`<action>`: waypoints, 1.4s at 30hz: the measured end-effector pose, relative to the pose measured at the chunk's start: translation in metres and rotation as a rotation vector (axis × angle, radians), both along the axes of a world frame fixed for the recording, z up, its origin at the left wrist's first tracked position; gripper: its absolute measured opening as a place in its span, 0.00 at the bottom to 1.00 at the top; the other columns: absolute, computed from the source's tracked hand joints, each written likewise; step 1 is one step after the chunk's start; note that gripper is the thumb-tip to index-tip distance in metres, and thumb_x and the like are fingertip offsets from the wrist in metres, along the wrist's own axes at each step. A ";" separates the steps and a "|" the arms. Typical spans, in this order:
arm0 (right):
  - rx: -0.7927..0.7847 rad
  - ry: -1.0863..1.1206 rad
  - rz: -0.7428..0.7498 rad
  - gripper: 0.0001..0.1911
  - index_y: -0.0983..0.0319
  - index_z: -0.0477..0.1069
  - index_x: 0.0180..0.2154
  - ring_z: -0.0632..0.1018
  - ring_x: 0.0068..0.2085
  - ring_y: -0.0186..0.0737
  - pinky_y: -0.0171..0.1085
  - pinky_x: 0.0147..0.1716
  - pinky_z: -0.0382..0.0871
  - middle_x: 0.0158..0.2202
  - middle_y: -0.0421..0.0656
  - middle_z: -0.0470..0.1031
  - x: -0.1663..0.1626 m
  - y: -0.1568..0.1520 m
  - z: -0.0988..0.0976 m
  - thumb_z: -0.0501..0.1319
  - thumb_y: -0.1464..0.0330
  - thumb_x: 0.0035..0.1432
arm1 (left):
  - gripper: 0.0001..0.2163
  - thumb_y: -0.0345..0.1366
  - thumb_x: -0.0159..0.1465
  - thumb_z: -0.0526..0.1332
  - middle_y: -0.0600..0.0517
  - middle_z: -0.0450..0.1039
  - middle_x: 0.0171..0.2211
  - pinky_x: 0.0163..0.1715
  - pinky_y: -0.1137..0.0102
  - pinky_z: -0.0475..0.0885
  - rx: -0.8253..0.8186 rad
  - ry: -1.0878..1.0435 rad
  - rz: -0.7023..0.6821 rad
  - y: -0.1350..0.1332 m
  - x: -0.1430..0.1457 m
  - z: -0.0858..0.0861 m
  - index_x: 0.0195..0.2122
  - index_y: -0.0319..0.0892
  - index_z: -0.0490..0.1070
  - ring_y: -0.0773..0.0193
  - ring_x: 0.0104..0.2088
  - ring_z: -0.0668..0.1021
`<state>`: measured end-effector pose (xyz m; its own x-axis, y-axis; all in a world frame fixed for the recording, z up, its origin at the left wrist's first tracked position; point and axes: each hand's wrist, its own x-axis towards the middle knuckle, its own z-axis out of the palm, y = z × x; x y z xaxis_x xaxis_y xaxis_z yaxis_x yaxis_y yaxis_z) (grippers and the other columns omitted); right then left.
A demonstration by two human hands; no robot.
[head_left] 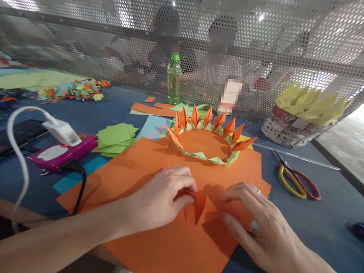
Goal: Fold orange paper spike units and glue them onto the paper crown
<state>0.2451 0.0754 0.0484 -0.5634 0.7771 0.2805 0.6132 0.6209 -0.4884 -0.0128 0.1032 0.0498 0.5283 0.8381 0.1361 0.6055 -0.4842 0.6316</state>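
A small folded piece of orange paper (201,209) stands over large orange sheets (170,255), its raised point catching the light. My left hand (170,193) pinches its left side between thumb and fingers. To the right, my right hand (254,220) has thumb and fingers apart, close to the piece's right side; orange on orange hides whether they touch. Behind both hands lies a paper ring (205,157) of folded pale green strips, with several pointed orange folded pieces (208,116) standing up along its far side and ends.
Scissors (293,179) lie at right, near a basket (292,128) topped with yellow points. At left are green paper squares (116,136), a pink power strip (64,151) with charger and cables, and a phone (10,141). A green-capped bottle (173,82) stands before a perforated metal screen (115,31); people sit beyond.
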 end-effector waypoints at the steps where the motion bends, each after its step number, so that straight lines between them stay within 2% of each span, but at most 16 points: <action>1: -0.017 -0.013 -0.028 0.11 0.56 0.66 0.50 0.76 0.47 0.44 0.44 0.43 0.72 0.45 0.44 0.74 -0.001 -0.001 0.000 0.60 0.66 0.66 | 0.06 0.26 0.65 0.63 0.56 0.68 0.33 0.37 0.69 0.65 -0.022 -0.018 0.012 0.000 0.000 0.001 0.32 0.42 0.69 0.65 0.35 0.72; 3: -0.048 -0.036 -0.055 0.18 0.54 0.64 0.53 0.77 0.48 0.45 0.44 0.45 0.73 0.47 0.43 0.75 -0.002 -0.003 -0.001 0.63 0.60 0.65 | 0.05 0.28 0.65 0.63 0.57 0.68 0.32 0.34 0.71 0.65 -0.064 -0.052 0.028 0.000 0.001 0.003 0.32 0.42 0.69 0.67 0.32 0.72; 5: -0.078 -0.029 -0.058 0.19 0.51 0.63 0.55 0.77 0.50 0.43 0.43 0.48 0.72 0.49 0.40 0.76 -0.005 -0.005 -0.003 0.63 0.58 0.65 | 0.05 0.28 0.65 0.62 0.57 0.68 0.32 0.33 0.72 0.65 -0.095 -0.080 0.032 0.000 0.002 0.004 0.32 0.42 0.69 0.69 0.31 0.72; 8: -0.138 0.027 -0.069 0.13 0.50 0.66 0.52 0.77 0.49 0.39 0.39 0.48 0.69 0.48 0.37 0.77 -0.008 -0.005 -0.004 0.60 0.59 0.68 | 0.05 0.28 0.65 0.62 0.58 0.69 0.32 0.33 0.74 0.66 -0.131 -0.112 0.024 -0.001 0.003 0.005 0.32 0.42 0.68 0.69 0.32 0.73; 11: -0.199 0.072 -0.089 0.07 0.52 0.69 0.47 0.77 0.42 0.35 0.35 0.42 0.68 0.42 0.35 0.77 -0.011 -0.005 -0.004 0.58 0.61 0.70 | 0.04 0.31 0.66 0.61 0.58 0.71 0.30 0.31 0.75 0.66 -0.172 -0.124 0.013 -0.003 0.003 0.005 0.33 0.42 0.69 0.69 0.30 0.73; 17: -0.259 0.105 -0.123 0.06 0.56 0.70 0.40 0.75 0.33 0.33 0.34 0.34 0.66 0.33 0.35 0.75 -0.013 -0.005 -0.003 0.56 0.63 0.70 | 0.04 0.37 0.67 0.61 0.58 0.73 0.29 0.28 0.76 0.66 -0.231 -0.117 0.022 -0.003 0.004 0.003 0.38 0.43 0.73 0.69 0.27 0.71; 20: -0.279 0.132 -0.160 0.06 0.54 0.70 0.45 0.76 0.35 0.34 0.35 0.37 0.68 0.36 0.35 0.77 -0.012 -0.005 -0.005 0.57 0.63 0.69 | 0.04 0.36 0.66 0.63 0.57 0.74 0.31 0.29 0.76 0.67 -0.252 -0.112 0.011 -0.004 0.003 0.002 0.42 0.44 0.73 0.69 0.28 0.72; 23: -0.231 0.177 -0.214 0.13 0.52 0.66 0.52 0.78 0.40 0.36 0.38 0.43 0.68 0.41 0.37 0.78 -0.010 -0.004 -0.008 0.60 0.63 0.66 | 0.06 0.33 0.66 0.63 0.57 0.74 0.32 0.29 0.76 0.68 -0.270 -0.113 -0.007 -0.005 0.003 0.003 0.43 0.45 0.73 0.69 0.28 0.72; 25: -0.196 0.187 -0.209 0.13 0.53 0.65 0.51 0.77 0.41 0.37 0.40 0.44 0.68 0.41 0.38 0.77 -0.009 -0.004 -0.009 0.60 0.65 0.65 | 0.07 0.32 0.65 0.63 0.58 0.72 0.30 0.29 0.75 0.68 -0.267 -0.106 -0.008 -0.006 0.003 0.004 0.45 0.45 0.73 0.69 0.28 0.72; 28: -0.155 0.157 -0.159 0.05 0.55 0.66 0.43 0.76 0.40 0.36 0.39 0.42 0.67 0.39 0.37 0.76 -0.008 -0.004 -0.008 0.59 0.68 0.65 | 0.09 0.31 0.64 0.64 0.58 0.71 0.29 0.29 0.74 0.67 -0.239 -0.090 0.006 -0.006 0.004 0.005 0.46 0.45 0.72 0.68 0.28 0.72; 30: -0.145 0.149 -0.119 0.03 0.56 0.65 0.40 0.75 0.38 0.35 0.38 0.40 0.68 0.37 0.37 0.74 -0.007 -0.005 -0.007 0.59 0.70 0.65 | 0.09 0.30 0.64 0.64 0.58 0.71 0.29 0.30 0.73 0.67 -0.207 -0.088 0.017 -0.005 0.004 0.004 0.45 0.45 0.72 0.68 0.28 0.72; 35: -0.142 0.118 -0.016 0.09 0.56 0.65 0.41 0.75 0.37 0.33 0.35 0.38 0.67 0.36 0.36 0.74 -0.009 -0.006 -0.003 0.57 0.76 0.63 | 0.11 0.27 0.64 0.64 0.56 0.75 0.35 0.37 0.70 0.70 -0.111 -0.107 0.028 -0.003 0.005 -0.003 0.46 0.46 0.71 0.66 0.33 0.76; 37: -0.121 0.086 0.029 0.11 0.56 0.66 0.41 0.75 0.37 0.34 0.36 0.39 0.67 0.37 0.36 0.74 -0.010 -0.006 -0.002 0.55 0.78 0.63 | 0.13 0.27 0.64 0.65 0.54 0.74 0.40 0.43 0.67 0.71 -0.064 -0.116 0.022 -0.004 0.004 -0.006 0.47 0.47 0.70 0.63 0.40 0.76; 40: -0.108 0.060 0.062 0.12 0.56 0.68 0.42 0.74 0.38 0.36 0.37 0.39 0.67 0.37 0.38 0.75 -0.010 -0.004 -0.001 0.54 0.78 0.63 | 0.16 0.24 0.63 0.64 0.51 0.69 0.50 0.54 0.64 0.66 0.083 -0.136 0.001 -0.008 0.003 -0.005 0.49 0.46 0.66 0.60 0.52 0.72; 42: -0.110 0.052 0.060 0.12 0.57 0.69 0.42 0.74 0.38 0.37 0.38 0.39 0.67 0.37 0.39 0.75 -0.010 -0.003 -0.001 0.54 0.79 0.63 | 0.13 0.23 0.65 0.62 0.50 0.67 0.49 0.54 0.65 0.65 0.214 -0.155 -0.055 -0.012 0.003 -0.002 0.47 0.44 0.66 0.60 0.52 0.70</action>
